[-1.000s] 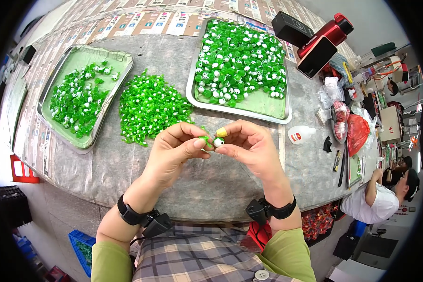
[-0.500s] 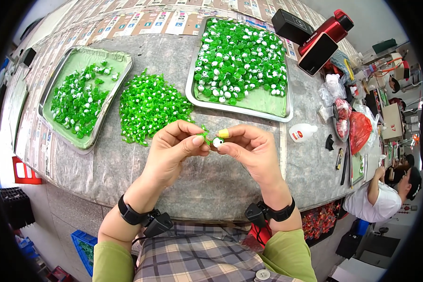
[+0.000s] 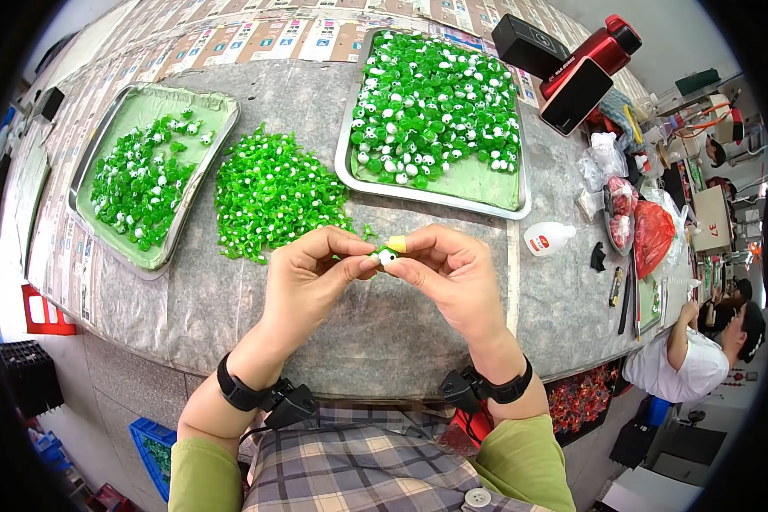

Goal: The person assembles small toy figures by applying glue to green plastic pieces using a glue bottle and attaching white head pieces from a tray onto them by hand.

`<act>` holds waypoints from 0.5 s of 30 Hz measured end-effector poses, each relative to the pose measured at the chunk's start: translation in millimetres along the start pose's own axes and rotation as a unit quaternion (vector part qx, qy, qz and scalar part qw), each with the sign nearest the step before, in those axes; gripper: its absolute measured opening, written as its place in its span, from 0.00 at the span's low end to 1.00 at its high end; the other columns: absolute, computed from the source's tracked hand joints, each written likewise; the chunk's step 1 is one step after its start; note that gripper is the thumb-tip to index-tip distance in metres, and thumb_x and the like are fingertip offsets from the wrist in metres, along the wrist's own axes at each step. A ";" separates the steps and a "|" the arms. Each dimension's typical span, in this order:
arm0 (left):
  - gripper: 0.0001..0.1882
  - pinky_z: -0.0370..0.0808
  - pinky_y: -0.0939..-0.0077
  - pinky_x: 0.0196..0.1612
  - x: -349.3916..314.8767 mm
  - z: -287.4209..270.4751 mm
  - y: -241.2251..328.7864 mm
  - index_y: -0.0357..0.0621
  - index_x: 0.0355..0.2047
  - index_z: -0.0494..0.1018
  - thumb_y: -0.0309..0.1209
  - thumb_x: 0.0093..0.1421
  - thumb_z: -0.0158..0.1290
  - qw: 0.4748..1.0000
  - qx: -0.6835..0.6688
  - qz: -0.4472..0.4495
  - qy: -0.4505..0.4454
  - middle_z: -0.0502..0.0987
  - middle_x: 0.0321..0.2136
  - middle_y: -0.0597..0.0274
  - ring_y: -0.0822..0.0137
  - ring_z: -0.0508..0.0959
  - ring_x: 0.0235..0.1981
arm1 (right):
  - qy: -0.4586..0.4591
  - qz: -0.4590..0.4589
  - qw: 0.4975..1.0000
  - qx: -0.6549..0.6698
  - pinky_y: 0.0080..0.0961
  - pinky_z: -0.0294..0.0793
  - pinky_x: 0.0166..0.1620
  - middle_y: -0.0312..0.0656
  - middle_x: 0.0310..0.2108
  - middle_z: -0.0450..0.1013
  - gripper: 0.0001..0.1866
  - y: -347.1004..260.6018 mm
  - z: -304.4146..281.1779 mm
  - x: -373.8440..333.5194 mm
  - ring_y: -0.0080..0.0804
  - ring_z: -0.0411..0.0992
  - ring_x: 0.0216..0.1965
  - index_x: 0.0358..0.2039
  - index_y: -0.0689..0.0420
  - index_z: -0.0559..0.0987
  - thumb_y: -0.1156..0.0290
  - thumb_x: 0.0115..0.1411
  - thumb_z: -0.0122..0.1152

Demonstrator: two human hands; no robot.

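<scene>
In front of my chest, both hands meet over a small green plastic piece with white eyeballs (image 3: 387, 257), one showing a black pupil. My left hand (image 3: 309, 277) pinches its left side between thumb and index finger. From the other side my right hand (image 3: 452, 275) grips it the same way, with yellow tape round the index fingertip. The fingers hide part of the piece. Just beyond them a small green bit (image 3: 369, 231) shows. A heap of loose green pieces with white spots (image 3: 277, 196) lies past my left hand.
At the left, a lined metal tray (image 3: 209, 162) holds green-and-white pieces; a bigger, fuller tray (image 3: 478, 189) stands far right of centre. On the right are a white squeeze bottle (image 3: 549, 239), a phone (image 3: 577, 96), a red flask (image 3: 604, 53) and plastic bags (image 3: 654, 239). Another person (image 3: 687, 363) sits beyond.
My fingertips have come closer together, and the eyeball has shifted slightly left between them. The green part that showed in my left fingers is now mostly covered.
</scene>
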State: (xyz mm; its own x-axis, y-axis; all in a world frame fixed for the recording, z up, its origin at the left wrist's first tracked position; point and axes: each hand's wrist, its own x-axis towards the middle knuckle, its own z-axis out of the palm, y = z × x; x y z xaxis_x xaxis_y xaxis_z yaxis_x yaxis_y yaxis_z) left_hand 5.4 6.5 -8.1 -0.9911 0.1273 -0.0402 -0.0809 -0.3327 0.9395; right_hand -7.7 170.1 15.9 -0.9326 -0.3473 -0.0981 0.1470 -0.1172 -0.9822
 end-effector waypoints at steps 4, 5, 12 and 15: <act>0.04 0.70 0.84 0.29 1.2 -1.3 -0.9 0.35 0.26 0.70 0.19 0.47 0.51 0.994 0.094 0.053 -0.007 0.72 0.25 0.61 0.74 0.72 0.26 | 0.002 0.019 1.000 0.019 0.12 0.68 0.35 0.39 0.29 0.71 0.10 -0.3 -3.4 2.2 0.19 0.69 0.31 0.34 0.65 0.72 0.79 0.49 0.55; 0.05 0.70 0.83 0.28 0.8 -1.0 -0.6 0.36 0.25 0.71 0.19 0.46 0.52 0.988 0.137 0.073 -0.009 0.72 0.25 0.61 0.73 0.72 0.25 | -0.017 0.025 0.999 0.031 0.13 0.69 0.35 0.40 0.29 0.71 0.11 -3.4 -5.4 2.2 0.20 0.70 0.31 0.35 0.65 0.71 0.78 0.49 0.55; 0.06 0.69 0.81 0.26 4.5 0.0 4.3 0.38 0.23 0.70 0.19 0.42 0.55 0.931 0.307 0.194 -0.034 0.72 0.21 0.59 0.68 0.72 0.23 | -0.047 0.070 0.995 0.047 0.19 0.71 0.36 0.44 0.30 0.71 0.11 -0.9 -11.1 4.3 0.28 0.71 0.31 0.35 0.68 0.71 0.77 0.50 0.53; 0.06 0.68 0.80 0.25 2.9 3.0 5.7 0.38 0.22 0.70 0.20 0.42 0.55 0.920 0.332 0.204 -0.032 0.72 0.20 0.60 0.68 0.72 0.23 | -0.050 0.073 0.996 0.033 0.19 0.72 0.35 0.44 0.29 0.72 0.12 3.1 -12.6 4.1 0.28 0.71 0.30 0.36 0.68 0.71 0.77 0.50 0.53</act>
State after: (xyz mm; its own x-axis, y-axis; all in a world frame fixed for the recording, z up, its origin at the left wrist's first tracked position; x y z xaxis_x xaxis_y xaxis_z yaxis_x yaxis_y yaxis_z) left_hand 2.4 7.8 -1.9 -0.9147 0.1803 0.3617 0.4001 0.2773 0.8735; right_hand -15.3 180.1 10.4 -0.8626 -0.4553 -0.2204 0.3040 -0.1185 -0.9453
